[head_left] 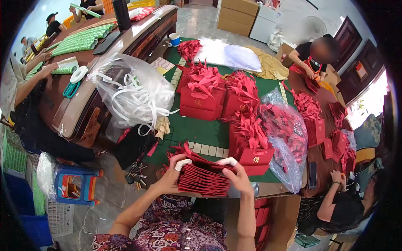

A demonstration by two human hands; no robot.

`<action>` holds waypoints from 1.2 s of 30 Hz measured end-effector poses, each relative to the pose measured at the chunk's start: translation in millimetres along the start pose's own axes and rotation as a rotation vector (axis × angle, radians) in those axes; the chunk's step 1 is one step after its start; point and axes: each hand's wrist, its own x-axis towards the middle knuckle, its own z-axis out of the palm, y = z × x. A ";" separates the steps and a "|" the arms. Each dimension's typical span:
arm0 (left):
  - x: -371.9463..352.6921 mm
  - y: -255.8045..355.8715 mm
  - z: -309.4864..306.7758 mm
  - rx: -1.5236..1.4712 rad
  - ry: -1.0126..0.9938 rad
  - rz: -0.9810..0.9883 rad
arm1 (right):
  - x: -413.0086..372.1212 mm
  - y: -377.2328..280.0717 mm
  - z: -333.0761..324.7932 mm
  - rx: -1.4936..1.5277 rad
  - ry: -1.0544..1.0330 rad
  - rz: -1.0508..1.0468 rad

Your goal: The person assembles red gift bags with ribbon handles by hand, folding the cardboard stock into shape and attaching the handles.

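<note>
A stack of flat red paper gift bags [204,180] is held in front of my body, its folded edges towards me. My left hand [172,172] grips the stack's left end, and white tape wraps one finger. At the other end my right hand [238,175] closes on the same stack, also with a white-wrapped finger. Red ribbon handles stick up behind my left hand. Beyond my hands, standing red gift bags [202,102] with ribbon handles and gold lettering sit on the green table mat [184,129]. Another row of red bags [252,157] stands close to my right hand.
A clear plastic bag of white ribbon [134,90] lies left, and a plastic bag of red ribbon [284,129] right. An open cardboard box [282,221] stands below the table edge. Blue stools [77,184] are at lower left. Other people work on both sides.
</note>
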 end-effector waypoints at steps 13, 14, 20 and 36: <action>-8.3 -10.0 7.3 -0.028 -0.069 -0.062 | -2.9 9.5 15.4 0.160 -0.015 -0.040; -11.4 -15.2 12.9 -0.093 -0.007 -0.040 | -3.0 10.0 16.6 0.161 -0.013 -0.040; 7.8 9.1 -4.5 0.004 -0.013 -0.067 | -4.1 19.4 19.2 0.062 0.054 -0.085; 9.1 -0.8 -2.7 -0.016 -0.034 -0.078 | -64.5 43.2 -19.8 -0.603 1.317 -0.147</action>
